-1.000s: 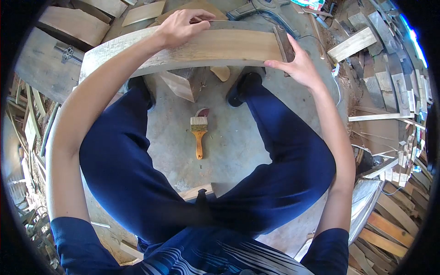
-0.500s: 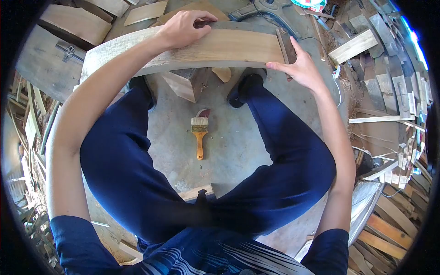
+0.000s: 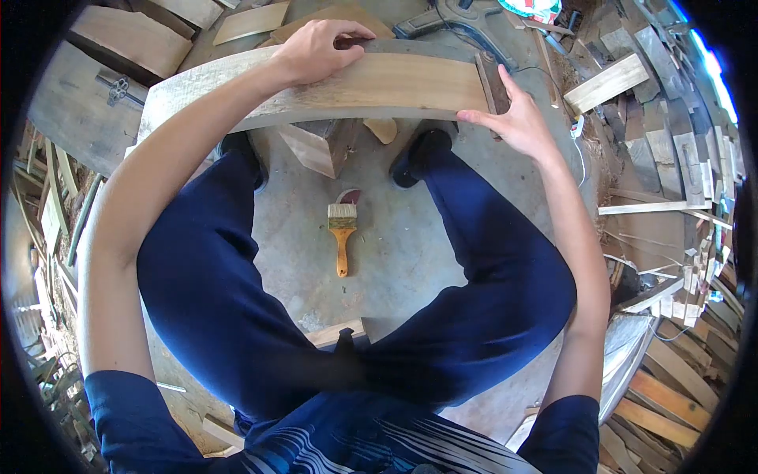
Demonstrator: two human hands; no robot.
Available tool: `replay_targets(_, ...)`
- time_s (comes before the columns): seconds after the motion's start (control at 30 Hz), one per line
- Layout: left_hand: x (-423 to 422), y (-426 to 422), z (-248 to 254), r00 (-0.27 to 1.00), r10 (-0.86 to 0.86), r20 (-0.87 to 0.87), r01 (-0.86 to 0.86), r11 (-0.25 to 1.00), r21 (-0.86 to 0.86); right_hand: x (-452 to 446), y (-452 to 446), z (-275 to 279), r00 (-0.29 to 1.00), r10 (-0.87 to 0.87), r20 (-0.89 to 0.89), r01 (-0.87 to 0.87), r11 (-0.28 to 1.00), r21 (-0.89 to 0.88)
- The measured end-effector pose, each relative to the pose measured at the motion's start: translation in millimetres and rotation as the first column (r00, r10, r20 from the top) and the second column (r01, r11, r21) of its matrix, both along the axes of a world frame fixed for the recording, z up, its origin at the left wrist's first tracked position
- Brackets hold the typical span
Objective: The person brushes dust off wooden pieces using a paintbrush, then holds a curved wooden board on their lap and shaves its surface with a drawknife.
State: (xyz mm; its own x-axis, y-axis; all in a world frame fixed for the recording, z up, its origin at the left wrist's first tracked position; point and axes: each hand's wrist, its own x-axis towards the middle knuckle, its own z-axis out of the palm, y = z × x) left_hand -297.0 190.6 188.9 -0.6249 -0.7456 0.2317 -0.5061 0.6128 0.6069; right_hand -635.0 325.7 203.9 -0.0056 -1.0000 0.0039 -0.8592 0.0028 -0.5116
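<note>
Board (image 3: 410, 80) smooth at 12 o'clock, apparently unfinished at 10. Left hand (image 3: 317, 52) atop, grip unclear; right hand (image 3: 517, 120) spread beside block (image 3: 490, 80).

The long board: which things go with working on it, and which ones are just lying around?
Part of the job, it seems:
long board
left hand on it
dark bar at its end
right hand there

Probably just lying about:
paintbrush on the floor
pale offcut
loose plank at the right
</note>
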Motion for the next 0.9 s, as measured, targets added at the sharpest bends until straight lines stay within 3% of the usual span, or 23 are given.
replay_targets(0.43, 1, 2, 4, 1.0, 0.014, -0.001, -0.014, 1.0, 0.005, 1, 0, 1, 0.998, 0.044, -0.037, -0.045, 0.998, -0.049)
replay_targets(0.9, 2, -1, 2, 1.0, 0.006, -0.004, -0.006, 0.999, 0.033, 1, 2, 1, 0.999, 0.018, 0.038, -0.016, 0.999, -0.044)
